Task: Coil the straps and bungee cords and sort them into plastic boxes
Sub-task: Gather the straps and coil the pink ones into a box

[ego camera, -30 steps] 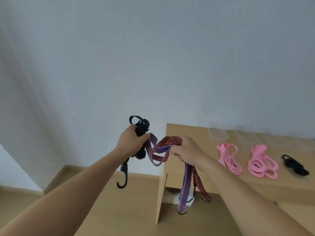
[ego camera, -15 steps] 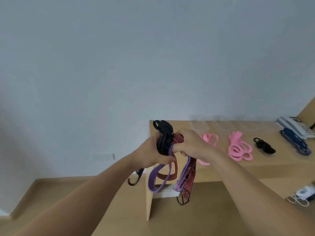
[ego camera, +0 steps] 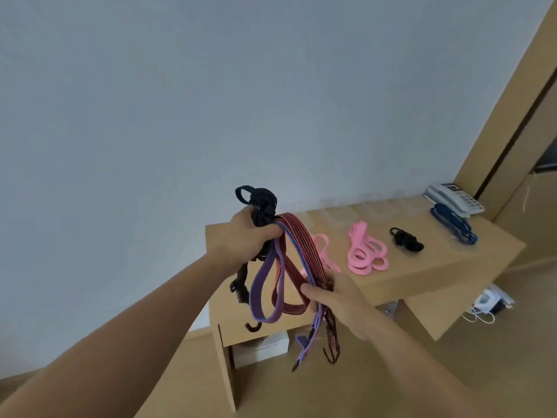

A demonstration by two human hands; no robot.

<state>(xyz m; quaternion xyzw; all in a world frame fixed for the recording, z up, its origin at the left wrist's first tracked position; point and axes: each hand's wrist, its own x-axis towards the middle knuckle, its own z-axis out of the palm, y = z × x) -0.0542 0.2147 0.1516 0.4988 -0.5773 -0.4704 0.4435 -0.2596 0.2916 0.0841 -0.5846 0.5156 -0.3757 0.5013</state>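
Note:
My left hand [ego camera: 245,236] grips the top of a bundle: a black hooked strap [ego camera: 261,203], a red striped bungee cord [ego camera: 298,236] and a purple bungee cord [ego camera: 259,285]. Lower down, my right hand [ego camera: 337,297] holds the red and purple cords, whose hooked ends dangle below it. The bundle hangs in the air in front of the wooden table [ego camera: 428,267]. On the table lie two pink coiled straps [ego camera: 363,251] [ego camera: 324,248], a black coiled strap [ego camera: 405,239] and a blue cord [ego camera: 455,223]. Clear plastic boxes [ego camera: 340,217] stand along the table's back edge.
A white telephone [ego camera: 453,197] sits at the table's far right, beside a wooden door frame [ego camera: 509,116]. A white box [ego camera: 262,348] stands under the table. A white charger with cable [ego camera: 489,304] lies on the floor at the right.
My right hand has slid down the red and purple cords, away from my left hand, drawing them out. The view has turned right, showing more of the table and the door.

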